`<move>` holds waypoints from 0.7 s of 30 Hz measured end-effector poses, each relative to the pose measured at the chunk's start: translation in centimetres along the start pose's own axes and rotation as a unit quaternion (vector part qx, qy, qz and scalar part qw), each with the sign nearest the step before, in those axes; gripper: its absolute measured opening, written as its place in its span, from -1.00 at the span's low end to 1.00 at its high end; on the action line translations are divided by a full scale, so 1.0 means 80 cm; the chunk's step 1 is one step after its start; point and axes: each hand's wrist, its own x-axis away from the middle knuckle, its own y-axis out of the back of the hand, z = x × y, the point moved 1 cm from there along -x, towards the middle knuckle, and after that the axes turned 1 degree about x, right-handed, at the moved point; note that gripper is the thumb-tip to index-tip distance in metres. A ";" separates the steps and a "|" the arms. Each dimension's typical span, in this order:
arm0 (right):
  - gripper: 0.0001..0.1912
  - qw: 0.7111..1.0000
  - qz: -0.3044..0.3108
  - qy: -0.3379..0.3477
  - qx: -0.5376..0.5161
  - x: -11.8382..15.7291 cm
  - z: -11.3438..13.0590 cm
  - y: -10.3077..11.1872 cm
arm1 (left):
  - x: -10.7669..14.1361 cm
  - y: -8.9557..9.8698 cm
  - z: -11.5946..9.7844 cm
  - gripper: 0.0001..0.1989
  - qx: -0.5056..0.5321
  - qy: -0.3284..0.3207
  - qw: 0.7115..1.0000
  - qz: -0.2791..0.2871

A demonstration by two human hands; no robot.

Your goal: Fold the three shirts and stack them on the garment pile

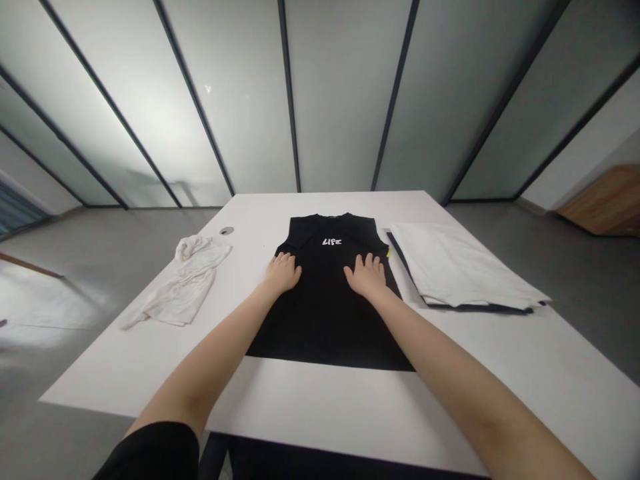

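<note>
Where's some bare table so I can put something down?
The widest bare patch of the white table lies between the black shirt and the table's near edge. A narrower one sits between the shirt and the crumpled white cloth. It's crowded where the folded white stack sits tight beside the shirt.

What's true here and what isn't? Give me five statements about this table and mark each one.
1. The left hand and right hand lie flat on the black shirt. True.
2. The black shirt lies on a white table. True.
3. The left hand grips a crumpled white cloth. False: the crumpled white cloth lies on the table, apart from both hands.
4. A folded white stack sits to the left of the black shirt. False: the folded white stack sits to its right.
5. The white lettering on the black shirt reads LIFE. True.
</note>
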 end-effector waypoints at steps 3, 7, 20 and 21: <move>-0.15 1.000 -0.023 0.006 -0.013 -0.002 0.003 0.002 | -0.034 -0.001 -0.004 -0.48 0.008 -0.008 1.000 0.005; -0.15 0.999 -0.021 0.024 -0.016 -0.012 -0.001 0.005 | -0.059 -0.014 0.005 -0.43 0.023 0.008 1.000 -0.006; -0.17 0.999 -0.017 0.034 -0.025 -0.044 0.000 0.014 | -0.064 -0.024 0.030 -0.28 0.049 0.096 0.994 -0.014; -0.19 0.999 -0.021 0.029 -0.027 -0.042 -0.003 0.013 | -0.063 -0.023 0.030 -0.29 0.052 0.095 0.994 -0.015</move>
